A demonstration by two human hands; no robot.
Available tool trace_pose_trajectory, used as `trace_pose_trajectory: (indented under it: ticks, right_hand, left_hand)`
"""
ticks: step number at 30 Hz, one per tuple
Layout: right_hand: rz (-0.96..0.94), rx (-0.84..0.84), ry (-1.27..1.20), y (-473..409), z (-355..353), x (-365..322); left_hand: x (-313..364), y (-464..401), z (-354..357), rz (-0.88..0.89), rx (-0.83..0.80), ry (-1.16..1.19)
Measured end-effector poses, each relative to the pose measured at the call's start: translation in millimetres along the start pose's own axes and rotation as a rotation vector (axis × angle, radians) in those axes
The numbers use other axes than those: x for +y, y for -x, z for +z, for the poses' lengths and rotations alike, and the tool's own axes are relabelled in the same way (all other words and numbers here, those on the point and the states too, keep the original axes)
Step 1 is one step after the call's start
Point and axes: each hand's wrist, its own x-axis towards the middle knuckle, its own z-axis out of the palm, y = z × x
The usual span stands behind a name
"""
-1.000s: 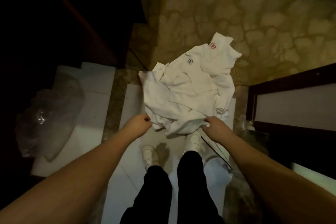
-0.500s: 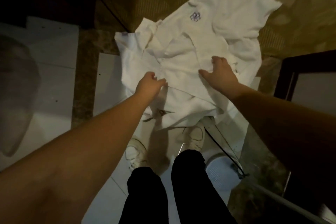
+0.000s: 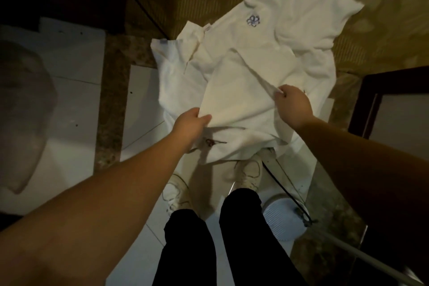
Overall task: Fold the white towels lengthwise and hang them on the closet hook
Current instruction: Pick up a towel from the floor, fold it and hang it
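White towels (image 3: 253,72) lie in a heap on the floor just beyond the person's pale shoes (image 3: 249,170). On the heap's top towel (image 3: 236,97), the left hand (image 3: 189,123) pinches the near left corner and the right hand (image 3: 291,105) pinches the right edge.

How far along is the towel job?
Early. Nothing is folded or hung: the white towels lie heaped on the floor. In hand: left hand and right hand each pinch an edge of the top towel. Left: folding, hanging; no hook in view.
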Motion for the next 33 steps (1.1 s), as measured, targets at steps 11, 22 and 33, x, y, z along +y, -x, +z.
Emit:
trace_pose_trajectory:
  ticks: [11,22,33]
  right_hand:
    - [0.053,-0.004,-0.248,165,-90,-31]
    - [-0.101,0.125,-0.288,309,-208,-153]
    - [-0.149,0.313,-0.513,445,-305,-228]
  left_hand:
    - [24,140,-75,0.016,0.042,0.227]
    - [101,317,-187,0.253,-0.013,0.421]
    - [68,519,-312,0.453,0.160,0.606]
